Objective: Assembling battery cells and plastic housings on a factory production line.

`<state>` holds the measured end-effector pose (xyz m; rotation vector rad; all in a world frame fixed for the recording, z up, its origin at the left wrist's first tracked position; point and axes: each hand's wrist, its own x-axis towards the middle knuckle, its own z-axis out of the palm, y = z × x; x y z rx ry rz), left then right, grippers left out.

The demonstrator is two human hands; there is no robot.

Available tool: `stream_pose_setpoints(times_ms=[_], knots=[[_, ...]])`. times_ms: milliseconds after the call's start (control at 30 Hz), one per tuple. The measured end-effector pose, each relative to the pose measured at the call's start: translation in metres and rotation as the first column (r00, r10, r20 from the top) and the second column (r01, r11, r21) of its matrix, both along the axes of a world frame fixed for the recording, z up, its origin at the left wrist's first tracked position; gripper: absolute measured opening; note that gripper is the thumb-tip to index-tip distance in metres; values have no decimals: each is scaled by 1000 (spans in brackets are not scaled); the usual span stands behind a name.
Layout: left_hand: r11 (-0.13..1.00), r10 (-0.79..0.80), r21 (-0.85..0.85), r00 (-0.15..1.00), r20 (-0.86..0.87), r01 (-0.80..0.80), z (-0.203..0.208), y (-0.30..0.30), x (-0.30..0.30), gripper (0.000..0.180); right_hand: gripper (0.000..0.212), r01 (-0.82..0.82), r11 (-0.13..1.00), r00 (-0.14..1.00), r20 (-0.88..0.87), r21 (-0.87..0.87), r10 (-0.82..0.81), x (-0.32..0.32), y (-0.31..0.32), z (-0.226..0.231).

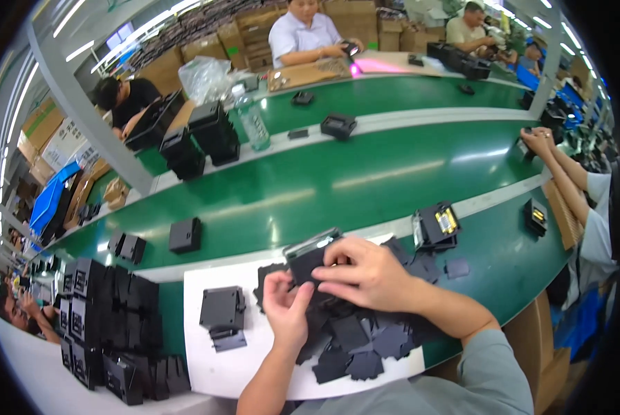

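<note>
Between my two hands, tilted above the white sheet, is a black rectangular plastic case [303, 267] with a shiny upper edge. My left hand [286, 304] grips its near left corner with thumb and fingers. My right hand [369, 273] pinches the case from the right, fingertips bent over its face. Under and beside my hands lies a loose pile of thin black plates [355, 335]. Left of the left hand, another black case [221, 308] sits on the white sheet [203, 373] with a thin plate at its near edge.
Stacked black cases [109, 304] fill the left end. A case with a yellow label [440, 225] stands right of the pile. Beyond runs a green conveyor belt [289, 200] carrying a black case [185, 235]. Across it are a plastic bottle [252, 121] and co-workers; one co-worker's arms [562, 166] reach in at right.
</note>
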<state>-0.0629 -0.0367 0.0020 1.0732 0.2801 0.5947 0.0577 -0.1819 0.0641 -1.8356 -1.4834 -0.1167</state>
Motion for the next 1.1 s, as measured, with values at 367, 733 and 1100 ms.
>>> stream_pose_setpoints(times_ms=[367,733,1100], knots=[[998,-59,-20,998,8,59,4,5,0,29,80,8,1000,836,-549,-2,-8,11,1,-8],[1000,-12,-8,987,-162,11,16,46,60,23,104,459,710,862,462,-533,-211,114,-130,-16],[894,110,421,837,-535,152,-51,108,150,40,107,303,592,953,238,-747,-187,140,-150,-25]])
